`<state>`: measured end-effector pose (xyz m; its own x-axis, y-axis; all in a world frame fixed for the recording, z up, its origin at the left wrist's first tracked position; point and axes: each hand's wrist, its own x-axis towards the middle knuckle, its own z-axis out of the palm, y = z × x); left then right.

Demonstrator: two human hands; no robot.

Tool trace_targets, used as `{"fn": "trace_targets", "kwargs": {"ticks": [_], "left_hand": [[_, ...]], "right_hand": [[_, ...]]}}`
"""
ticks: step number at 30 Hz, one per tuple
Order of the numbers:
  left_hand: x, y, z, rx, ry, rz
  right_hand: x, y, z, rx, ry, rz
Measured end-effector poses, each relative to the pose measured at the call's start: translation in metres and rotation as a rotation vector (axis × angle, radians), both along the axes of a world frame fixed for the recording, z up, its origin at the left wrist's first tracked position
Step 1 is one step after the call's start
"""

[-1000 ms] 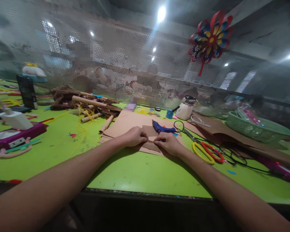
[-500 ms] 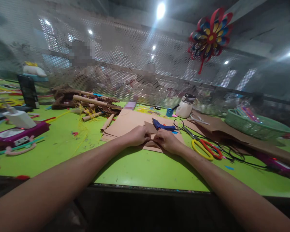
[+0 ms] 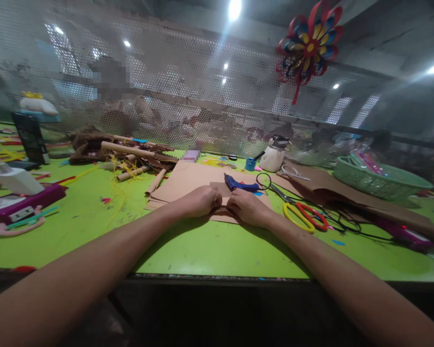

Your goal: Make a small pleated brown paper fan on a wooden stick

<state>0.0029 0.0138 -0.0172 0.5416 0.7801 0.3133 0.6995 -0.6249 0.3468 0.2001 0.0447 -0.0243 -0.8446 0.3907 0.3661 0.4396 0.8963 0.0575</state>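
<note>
Both hands work close together at the near edge of a stack of brown kraft paper (image 3: 188,178). My left hand (image 3: 204,200) is closed, its fingertips pinching a small piece of brown paper (image 3: 219,189). On the other side of that piece, my right hand (image 3: 248,207) is closed on it too, thumb and fingers pressed together. Just beyond the right hand lies a blue glue gun (image 3: 241,185) on the paper. To its right are scissors (image 3: 299,217) with one yellow and one red handle. The fingertips partly hide the small piece's edges.
Rolled paper tubes (image 3: 130,150) and yellow shreds lie at the back left. A purple power strip (image 3: 32,200) with a white plug is on the left. A white jug (image 3: 274,156) and blue pot (image 3: 250,164) stand behind. At right are a green basket (image 3: 383,180) and brown paper sheets (image 3: 321,185).
The whole view has shifted slightly, so things sit a little further left and higher. Both hands keep hold of the paper, with only slight finger movement.
</note>
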Motion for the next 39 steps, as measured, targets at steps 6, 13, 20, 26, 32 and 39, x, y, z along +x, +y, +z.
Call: {"fn": "trace_targets", "kwargs": {"ticks": [6, 13, 20, 26, 32, 39], "left_hand": [[-0.001, -0.007, 0.003, 0.126, 0.165, 0.004], [0.002, -0.024, 0.011, 0.175, 0.202, 0.051], [-0.001, -0.025, 0.012, 0.222, 0.266, 0.017], [0.003, -0.025, 0.009, 0.275, 0.287, -0.001], [0.002, -0.030, 0.013, 0.289, 0.310, -0.001], [0.002, -0.032, 0.019, 0.217, 0.321, 0.010]], "right_hand": [[-0.001, -0.002, 0.001, 0.063, -0.025, 0.014], [0.003, -0.006, 0.005, 0.076, -0.051, -0.003], [0.009, -0.006, 0.004, 0.122, -0.100, -0.018], [0.009, -0.010, 0.004, 0.177, -0.148, -0.007], [0.012, -0.012, 0.004, 0.206, -0.178, -0.014], [0.017, -0.010, 0.008, 0.121, -0.139, -0.057]]}}
